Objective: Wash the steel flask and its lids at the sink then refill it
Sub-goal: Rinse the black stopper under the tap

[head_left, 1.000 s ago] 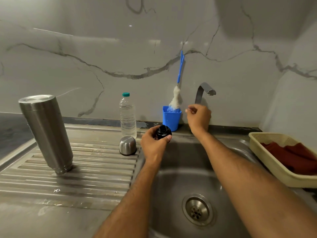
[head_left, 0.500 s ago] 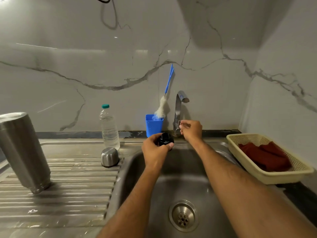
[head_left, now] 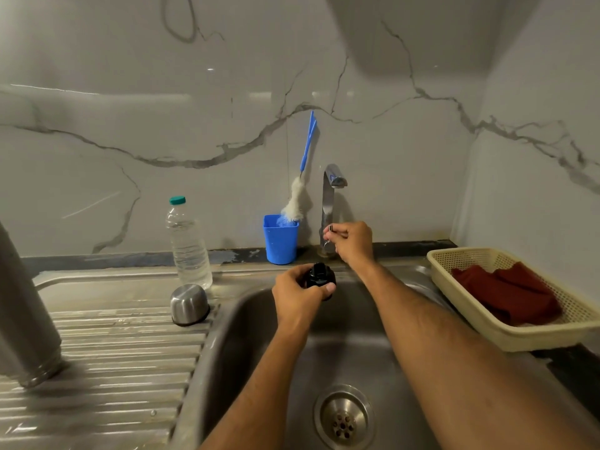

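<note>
My left hand grips a small black inner lid over the back of the sink basin. My right hand pinches the tap's small lever at the foot of the steel tap. No water runs from the spout. The steel flask stands upside down on the ribbed drainboard at the far left, partly cut off by the frame. A steel cup lid sits upside down on the drainboard next to the basin.
A clear water bottle with a green cap stands behind the cup lid. A blue cup holds a bottle brush left of the tap. A cream basket with a red cloth sits right of the sink. The drain is near.
The view has swung right, so the flask slid to the left edge. My right hand came from near the brush to the tap lever. My left hand kept the black lid.
</note>
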